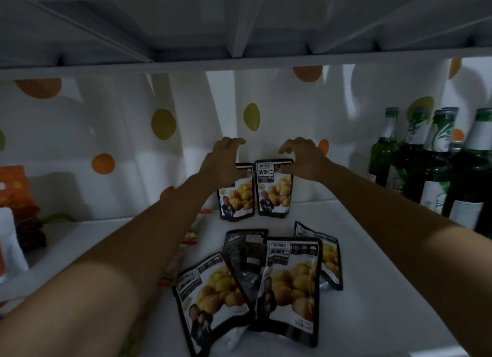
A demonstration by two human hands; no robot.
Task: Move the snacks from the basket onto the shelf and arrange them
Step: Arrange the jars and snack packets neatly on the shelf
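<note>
Right now two chestnut packets [274, 194] stand upright, side by side, at the back of the shelf [372, 250] against the dotted curtain [119, 132]. The left hand [226, 159] and right hand [300, 159] each cover a top corner, fingers [287, 146] loosely arched above. Whether they grip, I cannot tell. Four loose packets [290, 284] lie overlapping in front.

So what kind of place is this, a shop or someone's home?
Probably a shop or pantry, though I can't tell which: matching snack packets stand and lie piled on a white shelf, green bottles grouped at right, dotted curtain behind.
</note>
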